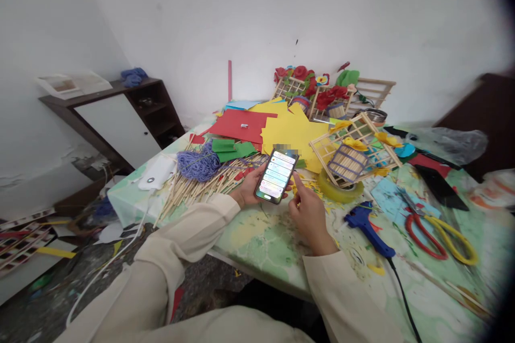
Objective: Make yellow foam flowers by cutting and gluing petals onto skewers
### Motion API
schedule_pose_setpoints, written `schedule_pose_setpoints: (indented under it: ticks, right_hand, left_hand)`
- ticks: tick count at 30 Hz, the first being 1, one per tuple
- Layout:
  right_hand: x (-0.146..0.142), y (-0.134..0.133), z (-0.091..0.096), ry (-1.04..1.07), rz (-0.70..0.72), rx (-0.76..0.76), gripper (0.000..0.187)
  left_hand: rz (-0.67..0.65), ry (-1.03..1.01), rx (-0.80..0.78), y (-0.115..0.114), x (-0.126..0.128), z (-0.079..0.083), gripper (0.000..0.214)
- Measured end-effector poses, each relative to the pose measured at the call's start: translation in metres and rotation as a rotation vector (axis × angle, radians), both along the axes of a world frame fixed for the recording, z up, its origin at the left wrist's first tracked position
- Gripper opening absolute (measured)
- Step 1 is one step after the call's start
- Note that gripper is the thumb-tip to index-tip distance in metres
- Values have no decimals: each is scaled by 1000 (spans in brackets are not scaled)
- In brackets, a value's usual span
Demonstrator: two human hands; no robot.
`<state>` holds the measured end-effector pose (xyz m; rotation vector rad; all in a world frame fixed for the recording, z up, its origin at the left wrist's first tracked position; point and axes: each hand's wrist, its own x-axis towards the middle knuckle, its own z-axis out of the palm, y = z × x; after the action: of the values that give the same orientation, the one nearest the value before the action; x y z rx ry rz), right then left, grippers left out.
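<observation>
A smartphone [276, 176] with a lit screen of stacked rows rests in my left hand [250, 188]. The fingers wrap behind it, and their tips show at its right edge. Close beside that edge is my right hand [309, 213], with its index finger stretched toward the phone and the other fingers curled. I see nothing held in it; whether the index finger touches the phone I cannot tell. Below the phone lies the green-patterned tablecloth [257, 241]. Thin wooden sticks [193, 185] and a purple yarn bundle [198, 163] lie left of my left hand.
Right of my hands are a blue glue gun [368, 228], scissors [426, 230], a tape roll [341, 187] and a stick frame [354, 153] with yellow flowers. Yellow paper [295, 128] and red paper [241, 124] lie behind. A white corded device [157, 172] sits left.
</observation>
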<state>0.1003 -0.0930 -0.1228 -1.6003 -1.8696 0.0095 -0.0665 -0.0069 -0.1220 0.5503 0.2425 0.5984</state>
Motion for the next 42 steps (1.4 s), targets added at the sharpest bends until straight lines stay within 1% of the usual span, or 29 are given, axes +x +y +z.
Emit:
schedule_pose_setpoints:
  ticks: [3, 5, 9, 11, 13, 17, 19, 23, 27, 34, 37, 42]
  right_hand:
    - [1, 0, 1, 4, -2, 7, 66]
    - [1, 0, 1, 4, 25, 18, 66]
    - [0, -1, -1, -35, 199, -14, 64]
    - [-1, -1, -1, -58, 235, -46, 64]
    - [-1, 0, -1, -64, 187, -61, 64]
    - [1, 1, 0, -37, 20, -45, 66]
    - [2, 1, 0, -24, -20, -32, 67]
    - [2, 1, 0, -15, -22, -8, 68]
    - [2, 0, -1, -13, -16, 8, 67]
    - [0, 0, 2, 2, -46, -25, 65]
    - [0, 1, 3, 15, -74, -57, 63]
    - [0, 1, 5, 32, -90, -71, 59]
  left_hand:
    - [-8, -12, 1, 1, 0, 0, 61]
    - [0, -18, 8, 1, 0, -1, 60]
    - [30, -8, 19, 2, 1, -2, 58]
    - [33, 5, 20, 3, 1, -4, 58]
    - [28, 17, 16, 3, 1, -5, 58]
    - [-23, 6, 8, 3, 0, -5, 60]
    - [-45, -13, 15, 2, 0, -4, 62]
    - [-58, -31, 21, 1, -1, -2, 62]
    - [-61, -38, 13, 2, -1, -3, 62]
    - [-20, -17, 0, 4, -3, -4, 63]
    - [2, -24, 23, 5, -5, 1, 63]
    - [73, -36, 75, 7, -14, 15, 60]
